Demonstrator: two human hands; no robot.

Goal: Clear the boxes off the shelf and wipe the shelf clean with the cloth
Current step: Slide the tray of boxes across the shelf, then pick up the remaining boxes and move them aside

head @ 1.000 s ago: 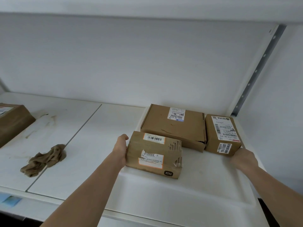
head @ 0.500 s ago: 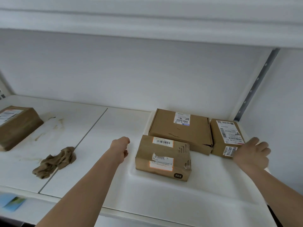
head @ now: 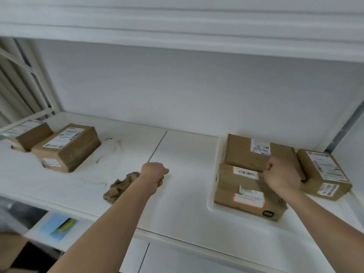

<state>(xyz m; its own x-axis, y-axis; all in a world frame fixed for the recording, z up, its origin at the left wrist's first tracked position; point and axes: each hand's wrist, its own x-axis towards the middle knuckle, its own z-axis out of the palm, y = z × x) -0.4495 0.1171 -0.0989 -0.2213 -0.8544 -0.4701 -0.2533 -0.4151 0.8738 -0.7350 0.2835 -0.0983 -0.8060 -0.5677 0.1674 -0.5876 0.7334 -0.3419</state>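
Observation:
Three brown cardboard boxes stand at the right of the white shelf [head: 187,154]: a flat box [head: 254,154] at the back, a taped box [head: 244,196] with a black logo in front of it, and a small labelled box [head: 325,172] at the far right. Two more boxes [head: 69,146] [head: 27,133] sit at the left. A crumpled brown cloth [head: 120,187] lies near the front edge. My left hand [head: 153,173] hovers curled just right of the cloth, holding nothing. My right hand [head: 283,175] is curled in front of the flat box's right front corner; nothing shows in it.
Brown stains [head: 110,146] mark the shelf beside the left boxes. Another shelf board [head: 177,26] hangs close overhead. A metal upright [head: 346,123] runs up the back right corner. Below the front edge lies a blue card [head: 59,226].
My left hand let go of the taped box and moved left toward the cloth. My right hand left the small box and swung left, fingers curling. The view turned left, showing two more boxes.

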